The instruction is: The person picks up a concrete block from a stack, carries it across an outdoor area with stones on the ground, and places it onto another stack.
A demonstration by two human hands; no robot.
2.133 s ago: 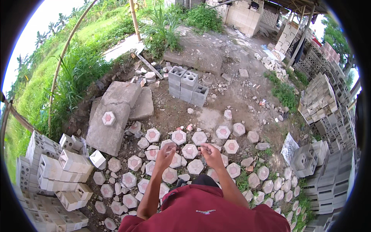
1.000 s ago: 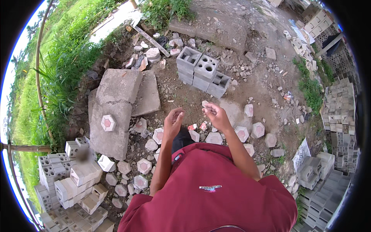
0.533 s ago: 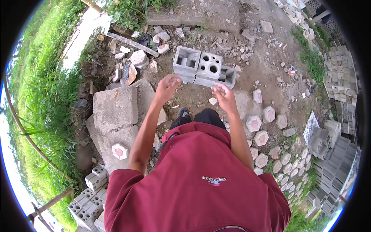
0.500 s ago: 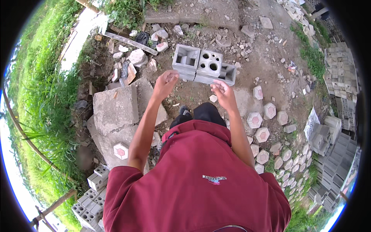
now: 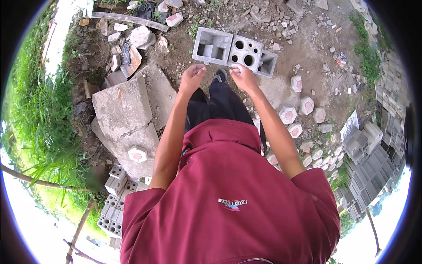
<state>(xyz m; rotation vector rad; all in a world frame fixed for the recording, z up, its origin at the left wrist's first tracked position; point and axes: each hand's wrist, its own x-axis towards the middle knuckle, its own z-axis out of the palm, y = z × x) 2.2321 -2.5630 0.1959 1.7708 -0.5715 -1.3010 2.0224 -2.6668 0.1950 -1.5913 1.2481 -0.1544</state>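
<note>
In front of me stand grey concrete blocks set side by side: a hollow one (image 5: 225,33) with deep square cells at left, one with round holes (image 5: 241,52) in the middle, and a lower hollow block (image 5: 273,66) at right. My left hand (image 5: 192,79) hovers on the near side of the left block, fingers curled in, nothing visible in it. Close to the near edge of the round-holed block is my right hand (image 5: 244,79), its fingers also bent inward and overlapping that block in view. Whether they touch it I cannot tell.
A cracked concrete slab (image 5: 118,103) lies at left, bearing a hexagonal paver (image 5: 137,154). More hexagonal pavers (image 5: 288,114) dot the ground at right. Stacked blocks stand at lower left (image 5: 115,204) and far right (image 5: 371,165). Rubble (image 5: 141,37) lies beyond the slab.
The view has shifted, and more of my legs shows, with one shoe now close to the blocks. My right hand has come up nearer the round-holed block in view. The blocks stand in place.
</note>
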